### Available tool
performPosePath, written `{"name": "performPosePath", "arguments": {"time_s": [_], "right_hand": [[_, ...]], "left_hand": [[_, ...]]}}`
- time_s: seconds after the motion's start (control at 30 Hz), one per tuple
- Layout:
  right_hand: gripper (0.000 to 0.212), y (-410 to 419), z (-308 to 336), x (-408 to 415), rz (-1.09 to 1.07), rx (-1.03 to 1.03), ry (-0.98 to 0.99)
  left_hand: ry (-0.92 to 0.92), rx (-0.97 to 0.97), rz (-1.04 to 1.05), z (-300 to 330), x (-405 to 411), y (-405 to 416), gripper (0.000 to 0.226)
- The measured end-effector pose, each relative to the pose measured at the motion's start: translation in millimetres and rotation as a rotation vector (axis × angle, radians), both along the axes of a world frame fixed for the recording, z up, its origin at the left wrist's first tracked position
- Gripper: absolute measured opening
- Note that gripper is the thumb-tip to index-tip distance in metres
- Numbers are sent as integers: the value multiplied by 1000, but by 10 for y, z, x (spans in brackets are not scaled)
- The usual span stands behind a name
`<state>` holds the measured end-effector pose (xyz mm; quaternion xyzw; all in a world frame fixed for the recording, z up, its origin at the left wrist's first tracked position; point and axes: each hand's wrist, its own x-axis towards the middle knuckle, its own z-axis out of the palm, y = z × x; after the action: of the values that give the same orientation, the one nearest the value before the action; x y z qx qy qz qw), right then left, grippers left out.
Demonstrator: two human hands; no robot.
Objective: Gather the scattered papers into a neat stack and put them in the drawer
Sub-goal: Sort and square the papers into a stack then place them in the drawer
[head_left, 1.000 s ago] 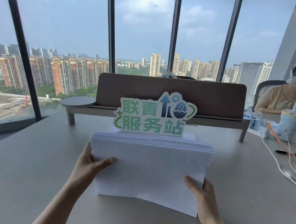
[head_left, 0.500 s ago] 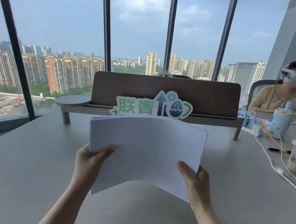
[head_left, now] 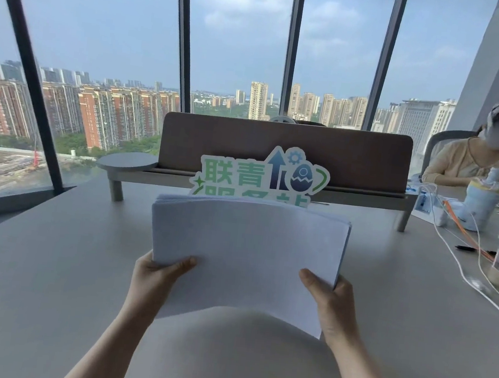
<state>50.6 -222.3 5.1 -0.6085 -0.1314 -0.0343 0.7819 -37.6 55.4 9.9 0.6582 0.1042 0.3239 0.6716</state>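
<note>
While thumbs press its face, left hand (head_left: pixel 156 274) and right hand (head_left: pixel 330 299) clamp the paper stack (head_left: pixel 245 250).

Bright, even daylight comes from the tall windows (head_left: pixel 235 48) ahead of me, under a hazy blue, cloudy sky. The grey worktop (head_left: pixel 33 274) shows a soft sheen and no harsh glare. A faint, diffuse shadow lies beneath the white paper stack (head_left: pixel 244 256) I hold. The wide-angle lens bends the dark window frames outward at the edges. Detail is slightly soft throughout, and the seated person (head_left: pixel 488 158) at far right is blurred.
</note>
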Motion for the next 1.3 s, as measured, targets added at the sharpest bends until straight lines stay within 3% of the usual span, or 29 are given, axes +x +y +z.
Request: {"name": "performPosePath", "arguments": {"time_s": [0.1, 0.23, 0.37, 0.47, 0.63, 0.87, 1.13, 1.3], "right_hand": [[25, 4, -176, -34, 74, -90, 57], [20, -7, -244, -1, 74, -129, 109], [19, -10, -217, -11, 65, -164, 100], [22, -32, -250, -6, 56, -192, 100], [29, -8, -246, -61, 21, -321, 27], [31, 391, 51, -280, -51, -394, -121], [19, 1168, 418, -667, 125, -391, -188], [24, 1749, 572, -1060, 287, -427, -249]], "left_hand": [[89, -41, -23, -218, -79, -5, 39], [138, -57, -43, -361, -77, 22, 60], [106, -67, -53, -360, -78, 31, 38], [77, -42, -53, -371, -102, 20, 44], [57, -18, -2, -299, -183, -63, 14], [44, 31, 101, -142, -565, 156, 14], [2, 50, 319, 116, -1460, 612, 5], [-9, 31, 478, 159, -2131, 937, 2]]}}
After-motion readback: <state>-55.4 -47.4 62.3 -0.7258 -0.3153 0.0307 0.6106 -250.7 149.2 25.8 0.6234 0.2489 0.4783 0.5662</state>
